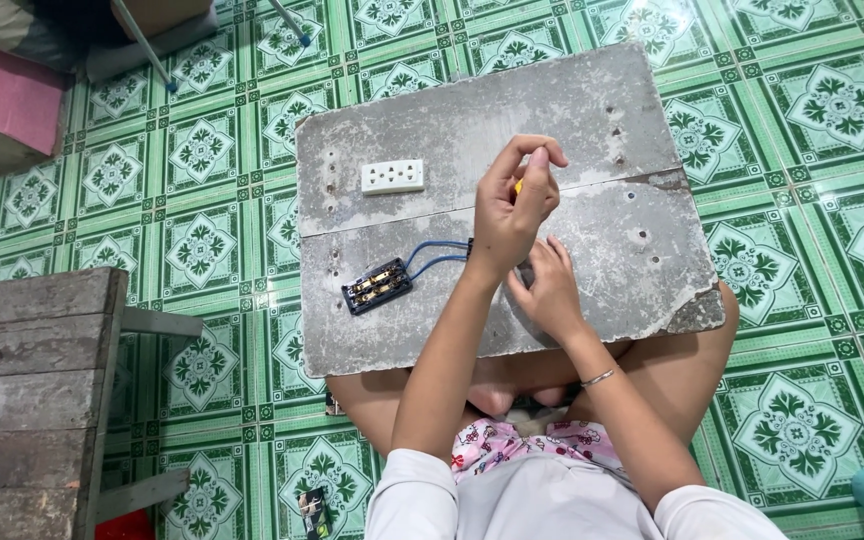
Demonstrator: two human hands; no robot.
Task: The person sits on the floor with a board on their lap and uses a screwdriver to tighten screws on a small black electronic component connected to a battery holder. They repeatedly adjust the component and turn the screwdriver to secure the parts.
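Observation:
A grey, worn board (592, 110) lies across my lap. My left hand (514, 205) is raised over its middle, its fingers closed on a thin tool of which only a bit of yellow handle shows. Just below it my right hand (552, 285), with a bracelet at the wrist, rests fingertips-down on the board; what it holds, if anything, is hidden by my left wrist. A black open socket base with brass contacts (377, 285) lies to the left. Two blue wires (437, 258) run from it under my left hand. A white outlet (392, 176) sits higher on the board.
Green patterned floor tiles (812, 110) surround the board. A weathered wooden bench (32, 400) stands at the left. A pink cushion (2, 95) and thin metal legs (142, 45) are at the top left. A small dark object (314, 512) lies on the floor near my knee.

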